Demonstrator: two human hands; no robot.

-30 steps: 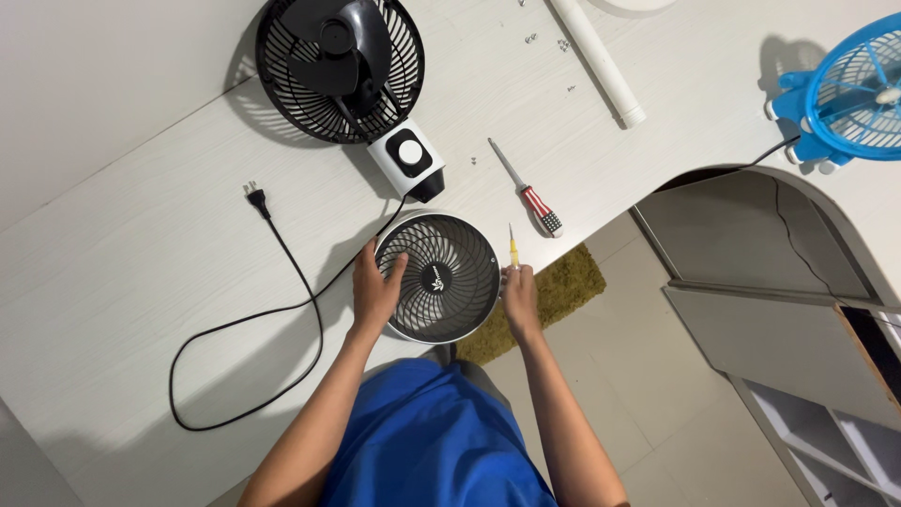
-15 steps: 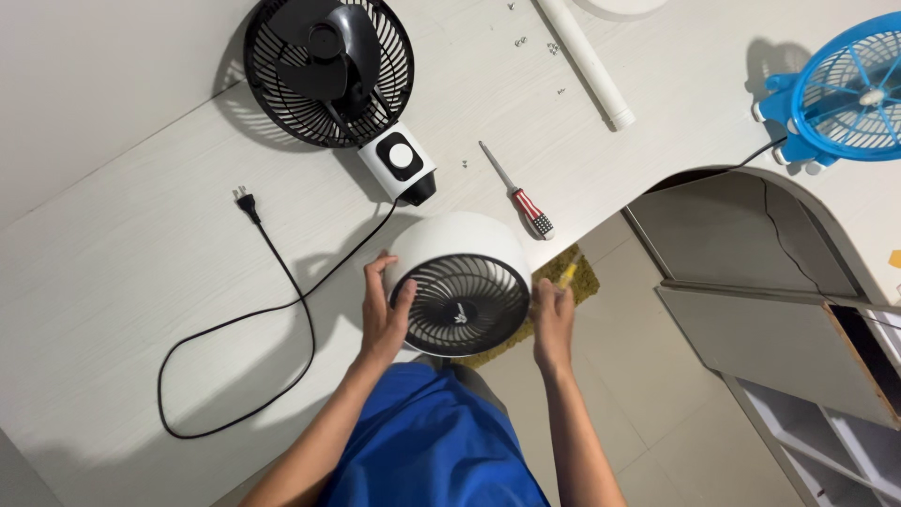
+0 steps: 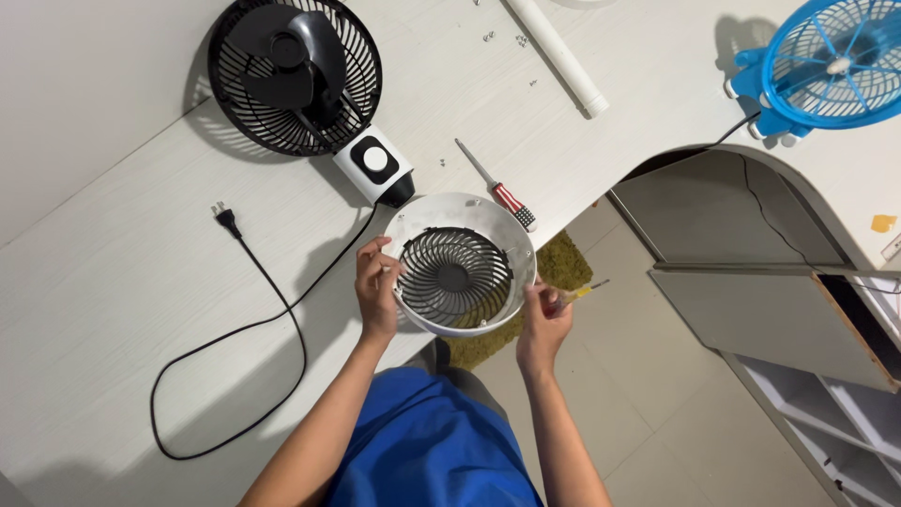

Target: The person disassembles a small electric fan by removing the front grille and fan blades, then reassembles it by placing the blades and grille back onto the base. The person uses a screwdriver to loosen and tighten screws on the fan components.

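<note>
A round white fan housing (image 3: pixel 462 268) with a black grille at its centre is held above the table's front edge. My left hand (image 3: pixel 377 291) grips its left rim. My right hand (image 3: pixel 544 319) supports the lower right rim and also holds a small yellow-handled screwdriver (image 3: pixel 580 295) that points right. A black fan (image 3: pixel 294 75) with a white base and round knob (image 3: pixel 375 164) lies on the white table (image 3: pixel 122 282) just beyond. Its black cord and plug (image 3: pixel 225 218) trail to the left.
A red-handled screwdriver (image 3: pixel 497 188) lies right of the fan base. Small screws (image 3: pixel 502 38) and a white tube (image 3: pixel 558 56) lie farther back. A blue fan (image 3: pixel 831 61) stands at the far right. Below the table are a green mat (image 3: pixel 554 272) and white shelves (image 3: pixel 826 404).
The housing has been lifted and turned over, from grille side up to its white bowl side facing me. My right hand shifted lower on the rim, with the yellow screwdriver now pointing right.
</note>
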